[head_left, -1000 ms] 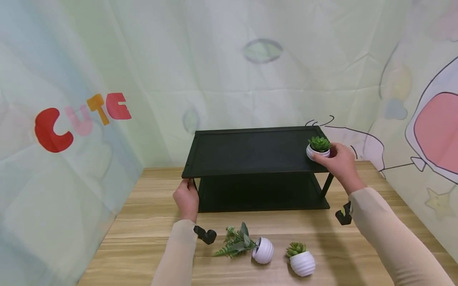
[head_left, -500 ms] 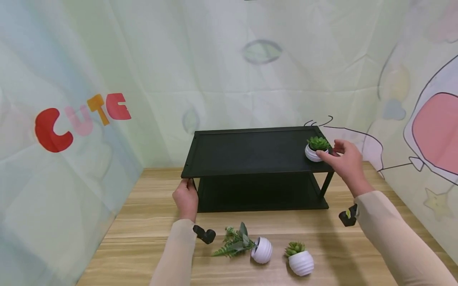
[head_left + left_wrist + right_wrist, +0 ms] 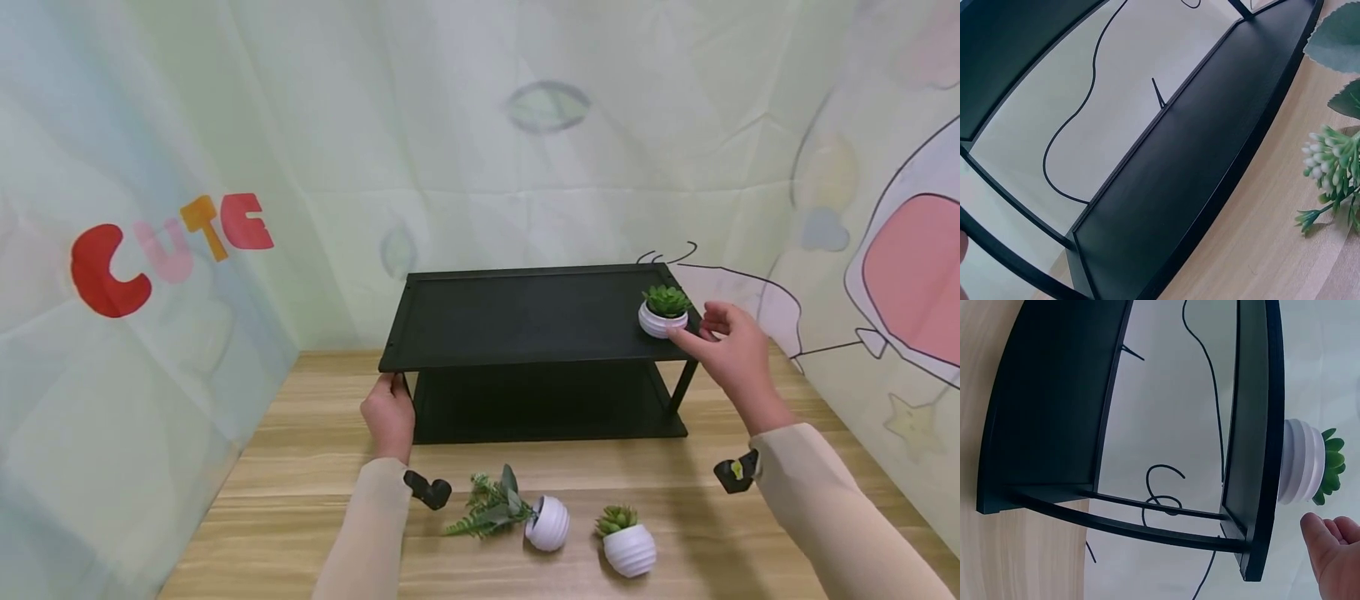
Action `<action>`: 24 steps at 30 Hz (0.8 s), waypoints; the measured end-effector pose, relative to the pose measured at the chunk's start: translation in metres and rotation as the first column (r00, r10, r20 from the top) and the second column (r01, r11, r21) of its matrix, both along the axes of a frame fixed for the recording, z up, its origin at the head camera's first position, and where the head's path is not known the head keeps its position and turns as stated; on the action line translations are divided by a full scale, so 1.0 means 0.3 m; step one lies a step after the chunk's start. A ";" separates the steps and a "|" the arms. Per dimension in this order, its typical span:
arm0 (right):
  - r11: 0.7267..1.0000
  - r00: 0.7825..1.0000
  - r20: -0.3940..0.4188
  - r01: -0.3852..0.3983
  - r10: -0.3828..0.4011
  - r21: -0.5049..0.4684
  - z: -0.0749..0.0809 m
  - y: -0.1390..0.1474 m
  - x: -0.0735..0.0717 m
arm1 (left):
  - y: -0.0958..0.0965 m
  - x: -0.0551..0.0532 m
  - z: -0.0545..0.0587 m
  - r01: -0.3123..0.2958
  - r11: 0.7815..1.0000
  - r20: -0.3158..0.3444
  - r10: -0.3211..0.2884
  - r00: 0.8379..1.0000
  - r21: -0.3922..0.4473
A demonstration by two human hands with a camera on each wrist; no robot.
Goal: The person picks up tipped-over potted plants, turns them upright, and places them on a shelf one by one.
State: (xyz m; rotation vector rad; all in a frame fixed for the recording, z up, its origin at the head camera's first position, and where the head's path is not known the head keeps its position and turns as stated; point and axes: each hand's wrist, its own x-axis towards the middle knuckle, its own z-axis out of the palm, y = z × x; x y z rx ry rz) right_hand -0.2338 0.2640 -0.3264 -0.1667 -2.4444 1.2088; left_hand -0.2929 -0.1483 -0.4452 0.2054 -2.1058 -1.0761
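Note:
A black two-tier shelf (image 3: 525, 321) stands on the wooden table. My left hand (image 3: 388, 417) grips its left front post just under the top tier; a sliver of fingers (image 3: 962, 247) shows beside that post in the left wrist view. On the top tier's right end sits a green succulent in a ribbed white pot (image 3: 663, 318), upright. My right hand (image 3: 735, 350) is just right of it, fingers loosely bent and holding nothing. The right wrist view has the thumb (image 3: 1317, 540) a small gap away from the pot (image 3: 1300, 461).
Two more white pots lie tipped on the table in front of the shelf: one with leafy sprigs (image 3: 547, 523), one with a pale green succulent (image 3: 630, 550). A printed cloth backdrop (image 3: 480, 167) rises behind and along both sides.
My right hand has let go of the succulent pot and drawn back slightly to the right. The pot stays on the top tier; my left hand keeps its place.

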 end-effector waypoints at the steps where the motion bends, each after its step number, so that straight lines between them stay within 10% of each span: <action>1: 1.000 1.000 -0.008 -0.002 0.002 -0.001 -0.002 -0.002 0.004 | 0.000 0.000 0.000 0.000 1.000 -0.003 0.000 1.000 0.001; 24: 0.995 0.992 -0.079 -0.100 0.100 0.007 -0.063 -0.065 0.132 | 0.002 0.000 -0.003 0.012 1.000 0.017 -0.012 1.000 0.005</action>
